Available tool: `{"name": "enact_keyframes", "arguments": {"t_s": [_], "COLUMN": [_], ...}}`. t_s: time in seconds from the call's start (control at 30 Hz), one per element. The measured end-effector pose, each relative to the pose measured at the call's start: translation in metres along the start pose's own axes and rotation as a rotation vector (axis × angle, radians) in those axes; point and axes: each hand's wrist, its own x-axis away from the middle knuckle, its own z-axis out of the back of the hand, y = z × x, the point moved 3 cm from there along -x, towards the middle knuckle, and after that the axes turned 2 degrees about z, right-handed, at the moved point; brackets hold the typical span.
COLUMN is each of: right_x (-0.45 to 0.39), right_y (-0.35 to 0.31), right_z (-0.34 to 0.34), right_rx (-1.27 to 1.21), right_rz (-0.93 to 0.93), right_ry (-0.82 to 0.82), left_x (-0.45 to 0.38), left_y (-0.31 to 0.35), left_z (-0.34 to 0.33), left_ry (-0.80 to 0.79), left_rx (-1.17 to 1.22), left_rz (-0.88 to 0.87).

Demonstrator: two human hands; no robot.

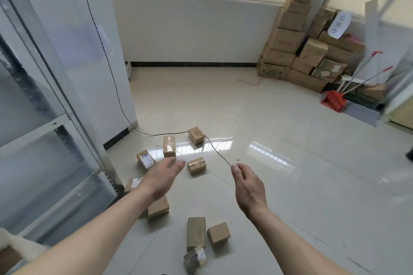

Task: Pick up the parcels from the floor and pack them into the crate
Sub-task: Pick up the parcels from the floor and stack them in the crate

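Several small brown cardboard parcels lie scattered on the pale tiled floor: one taped parcel [196, 165] between my hands, an upright one [169, 146], one with a white label [145, 159], a far one [196, 135], and a near group with a tall parcel [196, 232] and a cube [219, 234]. My left hand [164, 176] hovers above them with straight fingers, holding nothing. My right hand [247, 183] pinches a thin dark cable [218, 152] that runs across the floor. No crate is in view.
The cable climbs a white cabinet [93, 51] on the left beside glass panels [33, 118]. Stacked cardboard boxes [301, 47] fill the far right corner, with a red dustpan [333, 100] and poles next to them.
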Motion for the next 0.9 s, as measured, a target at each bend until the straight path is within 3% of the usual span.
{"name": "enact_keyframes", "arguments": {"t_s": [0.27, 0.47, 0.7, 0.9], "right_x": [-0.065, -0.106, -0.171, -0.204], "right_y": [-0.006, -0.01, 0.001, 0.038], "right_z": [0.011, 0.008, -0.016, -0.046], "right_rx": [-0.047, -0.054, -0.003, 0.113], "right_rz": [-0.044, -0.056, 0.025, 0.074], "right_ry": [0.088, 0.033, -0.19, -0.408], "left_x": [-0.075, -0.104, -0.106, -0.089], "left_y": [0.032, 0.044, 0.024, -0.024], "left_z": [0.001, 0.0, -0.005, -0.055], "left_ry": [-0.081, -0.043, 0.132, 0.266], "left_rx": [-0.023, 0.028, 0.034, 0.167], "left_rz": [0.0, 0.029, 0.211, 0.403]}}
